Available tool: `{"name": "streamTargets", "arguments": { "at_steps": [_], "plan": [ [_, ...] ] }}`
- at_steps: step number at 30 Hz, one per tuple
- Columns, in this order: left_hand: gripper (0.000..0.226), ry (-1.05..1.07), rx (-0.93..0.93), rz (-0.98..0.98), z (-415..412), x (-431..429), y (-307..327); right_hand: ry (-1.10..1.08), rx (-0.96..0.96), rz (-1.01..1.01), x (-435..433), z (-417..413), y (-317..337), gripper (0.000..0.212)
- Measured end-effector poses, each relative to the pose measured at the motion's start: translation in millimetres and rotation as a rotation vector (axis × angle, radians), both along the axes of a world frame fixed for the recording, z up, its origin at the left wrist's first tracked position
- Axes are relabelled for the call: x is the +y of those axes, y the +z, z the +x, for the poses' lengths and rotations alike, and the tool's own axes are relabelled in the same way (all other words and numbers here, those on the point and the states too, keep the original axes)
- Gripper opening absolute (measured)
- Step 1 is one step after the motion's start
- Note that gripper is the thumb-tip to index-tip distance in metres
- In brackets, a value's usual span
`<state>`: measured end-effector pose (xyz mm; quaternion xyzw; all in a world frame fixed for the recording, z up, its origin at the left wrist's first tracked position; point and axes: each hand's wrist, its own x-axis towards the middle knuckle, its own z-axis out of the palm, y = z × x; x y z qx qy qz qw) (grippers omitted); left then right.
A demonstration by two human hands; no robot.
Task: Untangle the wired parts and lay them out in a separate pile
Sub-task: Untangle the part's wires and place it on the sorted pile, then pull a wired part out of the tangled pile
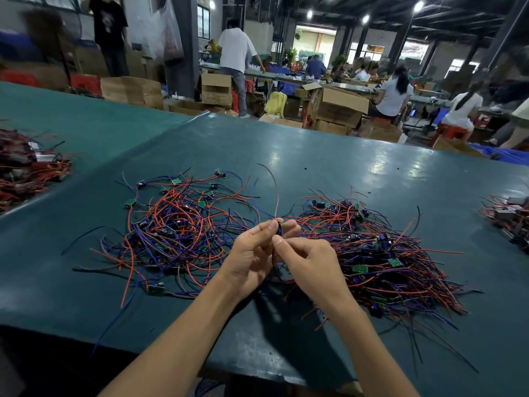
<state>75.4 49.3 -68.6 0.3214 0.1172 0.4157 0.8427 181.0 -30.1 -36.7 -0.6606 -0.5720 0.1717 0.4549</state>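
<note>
Two heaps of small green circuit boards with red, blue and black wires lie on the green table [329,156]. The left heap [177,227] is loose and spread out. The right heap [380,253] is denser and tangled. Between them, raised a little above the table, my left hand [254,253] and my right hand [306,262] pinch one small wired part [280,228] together at the fingertips. A red wire [276,193] of that part curves upward, and dark wires hang down between my palms.
Another wire bundle [25,167] lies at the far left on a neighbouring table, and more parts [509,216] sit at the right edge. Cardboard boxes [337,107] and seated and standing workers fill the hall behind the table's far edge.
</note>
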Motion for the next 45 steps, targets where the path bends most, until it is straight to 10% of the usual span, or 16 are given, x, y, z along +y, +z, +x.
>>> {"name": "streamTargets", "arguments": {
  "at_steps": [13,18,25,31,45],
  "plan": [
    [0.023,0.003,0.163,-0.03,-0.2,-0.5,-3.1,0.11,0.865,-0.275,3.0,1.4,-9.7,0.022],
    [0.021,0.154,0.069,-0.164,4.1,5.7,-6.7,0.16,0.663,-0.263,-7.1,-4.4,-12.2,0.027],
    [0.024,0.191,0.12,-0.135,6.4,6.6,-15.1,0.052,-0.082,-0.058,-47.9,-7.0,-22.1,0.033],
    [0.022,0.195,0.133,-0.133,7.3,7.7,-16.9,0.03,-0.157,-0.085,-56.4,1.4,-29.9,0.03],
    [0.028,-0.011,-0.24,-0.314,-4.0,15.7,-6.2,-0.011,0.332,-0.087,-72.1,9.4,-37.1,0.023]
  ]
}}
